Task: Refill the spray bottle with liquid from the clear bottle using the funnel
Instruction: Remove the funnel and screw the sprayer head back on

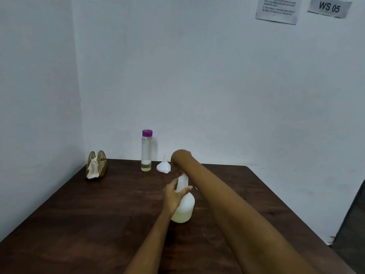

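A white translucent spray bottle stands mid-table with pale yellow liquid in its lower part. My left hand grips its shoulder and neck from the left. My right hand is bent down over the bottle's top and grips the spray head, which it mostly hides. Behind them stands the clear bottle with a purple cap and a little yellowish liquid at its bottom. A white funnel lies on the table to the right of the clear bottle.
A brown wire napkin holder with white tissue stands at the table's back left corner. The dark wooden table meets white walls at the back and left. Its right edge drops off to the floor.
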Demonstrator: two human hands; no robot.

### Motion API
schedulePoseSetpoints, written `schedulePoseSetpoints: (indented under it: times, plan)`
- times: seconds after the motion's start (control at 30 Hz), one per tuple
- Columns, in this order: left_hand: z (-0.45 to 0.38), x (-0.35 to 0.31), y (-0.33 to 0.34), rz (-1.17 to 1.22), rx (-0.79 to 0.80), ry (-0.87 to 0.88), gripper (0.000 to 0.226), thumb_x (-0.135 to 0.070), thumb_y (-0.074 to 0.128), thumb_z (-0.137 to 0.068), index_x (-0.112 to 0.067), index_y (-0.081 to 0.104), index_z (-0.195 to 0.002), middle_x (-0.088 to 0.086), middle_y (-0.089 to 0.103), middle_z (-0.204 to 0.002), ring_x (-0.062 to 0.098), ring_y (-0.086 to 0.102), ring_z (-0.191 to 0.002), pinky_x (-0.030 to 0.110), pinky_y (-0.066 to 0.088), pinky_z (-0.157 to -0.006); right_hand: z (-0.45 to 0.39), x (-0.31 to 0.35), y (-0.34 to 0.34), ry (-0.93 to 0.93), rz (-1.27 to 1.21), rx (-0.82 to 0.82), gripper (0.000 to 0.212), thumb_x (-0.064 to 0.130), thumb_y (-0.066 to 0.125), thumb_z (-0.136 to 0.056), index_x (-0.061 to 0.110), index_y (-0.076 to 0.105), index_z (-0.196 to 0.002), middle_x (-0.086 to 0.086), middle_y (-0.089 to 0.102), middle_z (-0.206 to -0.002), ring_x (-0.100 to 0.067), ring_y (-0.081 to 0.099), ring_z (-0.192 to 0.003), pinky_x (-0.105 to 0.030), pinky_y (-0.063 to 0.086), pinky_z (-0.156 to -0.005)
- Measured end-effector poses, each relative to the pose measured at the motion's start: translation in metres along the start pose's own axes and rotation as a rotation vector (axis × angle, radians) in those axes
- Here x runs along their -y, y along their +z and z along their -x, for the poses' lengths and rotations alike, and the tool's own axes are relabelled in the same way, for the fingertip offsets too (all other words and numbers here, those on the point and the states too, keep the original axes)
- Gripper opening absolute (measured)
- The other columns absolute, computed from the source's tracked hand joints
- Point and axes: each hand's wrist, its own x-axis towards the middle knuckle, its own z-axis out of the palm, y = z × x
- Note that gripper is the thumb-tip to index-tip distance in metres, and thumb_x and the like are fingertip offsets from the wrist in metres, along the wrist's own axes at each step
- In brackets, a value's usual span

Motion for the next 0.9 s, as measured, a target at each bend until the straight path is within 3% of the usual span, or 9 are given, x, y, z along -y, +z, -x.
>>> schedulePoseSetpoints:
  times: [0.07, 0.17, 0.27, 0.43, 0.57, 0.67, 0.73, 0.8, 0.9]
  plan:
    - [0.000, 0.000, -0.001, -0.006, 0.005, 0.009, 0.029, -0.014, 0.070, -0.081, 0.001, 0.065, -0.106, 0.007, 0.067, -0.095, 0.011, 0.058, -0.081, 0.006, 0.044, -0.063, -0.004, 0.000, -0.003, 0.015, -0.013, 0.028, 0.033, 0.013, 0.048, -0.093, 0.010, 0.040, -0.061, -0.001, 0.038, -0.068, -0.014, 0.037, -0.057, -0.023, 0.037, -0.072]
    - [0.000, 0.003, 0.000, 0.028, 0.008, 0.013, 0.030, -0.013, 0.070, -0.081, -0.002, 0.064, -0.109, 0.005, 0.068, -0.100, 0.017, 0.062, -0.092, 0.011, 0.047, -0.072, -0.010, -0.008, -0.014, 0.060, -0.042, 0.198, 0.037, 0.017, 0.050, -0.095, 0.007, 0.042, -0.059, -0.004, 0.042, -0.062, -0.015, 0.038, -0.057, -0.022, 0.033, -0.055]
    - [-0.001, 0.007, 0.002, 0.067, 0.009, 0.002, 0.027, -0.007, 0.071, -0.080, -0.005, 0.066, -0.106, 0.007, 0.071, -0.098, 0.022, 0.066, -0.095, 0.032, 0.055, -0.085, -0.023, -0.024, -0.018, 0.089, -0.117, 0.411, 0.047, 0.030, 0.053, -0.094, 0.008, 0.052, -0.052, 0.000, 0.046, -0.034, -0.015, 0.039, -0.052, -0.023, 0.036, -0.054]
    - [-0.002, 0.007, 0.000, 0.085, 0.027, 0.080, 0.016, -0.013, 0.075, -0.078, -0.008, 0.063, -0.088, -0.003, 0.061, -0.070, 0.010, 0.056, -0.067, 0.013, 0.043, -0.061, -0.035, -0.033, 0.000, 0.119, -0.395, 0.680, 0.032, 0.015, 0.032, -0.097, 0.002, 0.055, -0.080, -0.003, 0.069, -0.053, -0.005, 0.050, -0.031, -0.013, 0.034, -0.032]
    - [-0.003, 0.007, 0.000, 0.104, 0.049, 0.087, 0.013, -0.009, 0.075, -0.077, -0.014, 0.063, -0.080, -0.005, 0.061, -0.070, 0.012, 0.058, -0.069, 0.022, 0.045, -0.063, -0.030, -0.038, 0.012, 0.153, -0.713, 0.486, 0.046, 0.033, 0.029, -0.101, 0.000, 0.054, -0.081, -0.012, 0.066, -0.069, -0.011, 0.054, -0.032, -0.011, 0.031, -0.030]
    - [-0.005, 0.006, 0.001, 0.097, 0.070, 0.065, 0.018, -0.007, 0.075, -0.076, -0.020, 0.062, -0.079, -0.006, 0.063, -0.073, 0.013, 0.060, -0.075, 0.020, 0.046, -0.065, -0.028, -0.063, 0.026, 0.152, -0.941, 0.307, 0.071, 0.056, 0.017, -0.098, -0.004, 0.049, -0.118, -0.014, 0.063, -0.084, -0.013, 0.059, -0.037, -0.012, 0.040, -0.033]
    - [-0.007, 0.007, 0.002, 0.100, 0.070, 0.051, 0.017, -0.009, 0.076, -0.076, -0.015, 0.061, -0.083, -0.008, 0.060, -0.071, 0.010, 0.058, -0.072, 0.013, 0.044, -0.062, -0.024, -0.082, 0.038, 0.088, -1.110, 0.174, 0.056, 0.044, 0.021, -0.102, 0.002, 0.034, -0.137, -0.016, 0.064, -0.086, -0.019, 0.067, -0.046, -0.016, 0.047, -0.038]
    - [-0.007, 0.005, 0.003, 0.081, 0.060, 0.044, 0.018, -0.010, 0.075, -0.077, -0.011, 0.059, -0.084, -0.008, 0.056, -0.070, 0.007, 0.054, -0.067, 0.008, 0.042, -0.057, -0.017, -0.100, 0.049, -0.074, -1.219, 0.023, 0.040, 0.012, 0.036, -0.101, 0.008, 0.036, -0.140, -0.012, 0.061, -0.107, -0.019, 0.069, -0.070, -0.019, 0.055, -0.050]
    - [-0.008, 0.006, 0.004, 0.059, 0.053, 0.035, 0.020, -0.012, 0.075, -0.078, -0.010, 0.062, -0.093, -0.001, 0.060, -0.080, 0.006, 0.055, -0.075, 0.007, 0.044, -0.059, -0.008, -0.107, 0.055, -0.360, -1.222, 0.002, 0.056, -0.019, 0.047, -0.085, 0.011, 0.050, -0.132, -0.005, 0.057, -0.123, -0.022, 0.062, -0.105, -0.022, 0.058, -0.072]
